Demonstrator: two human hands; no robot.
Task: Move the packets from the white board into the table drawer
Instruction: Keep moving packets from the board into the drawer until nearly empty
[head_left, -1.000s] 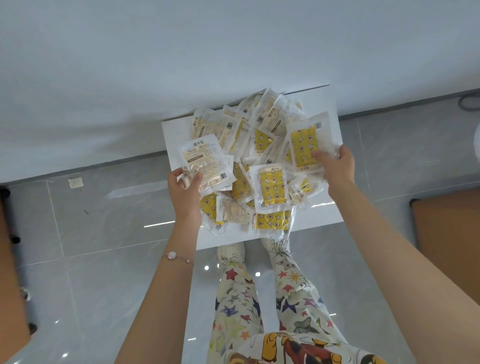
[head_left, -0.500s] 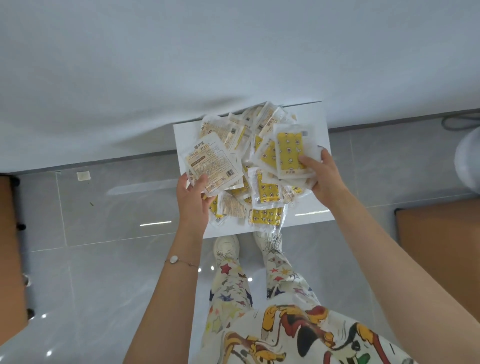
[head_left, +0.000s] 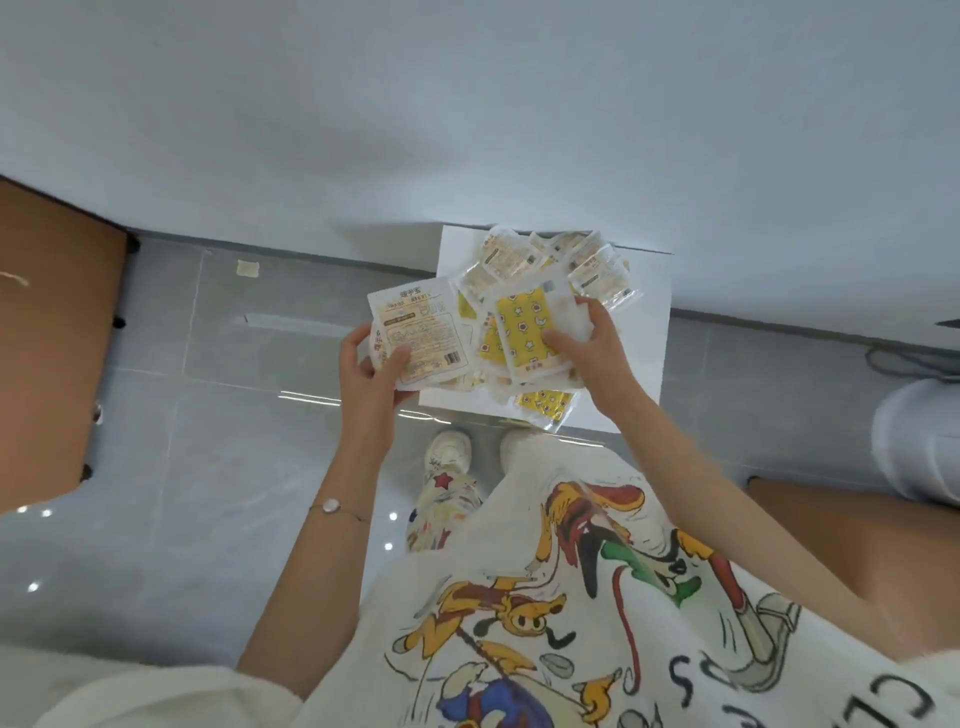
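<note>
White board (head_left: 645, 338) lies on the floor by the wall, heaped with packets (head_left: 524, 254). Both arms reach forward and down. Left hand (head_left: 370, 375) is curled, thumb on top, pinching a beige printed packet (head_left: 422, 332) just left of the board. Right hand (head_left: 598, 351) is curled, thumb pinching a yellow star-print packet (head_left: 527, 325) over the heap.

Heap of packets (head_left: 545, 260) smothers most of the white board (head_left: 644, 332), burying the lower ones. Print on the pale packet (head_left: 421, 332) is too blurred to read. Left grip (head_left: 369, 379) fingertips slip behind it. Right grip (head_left: 597, 353) covers the yellow packet (head_left: 530, 327) corner. Brown worktop (head_left: 52, 338) runs off the left edge, and a white rounded object (head_left: 919, 441) off the right.
</note>
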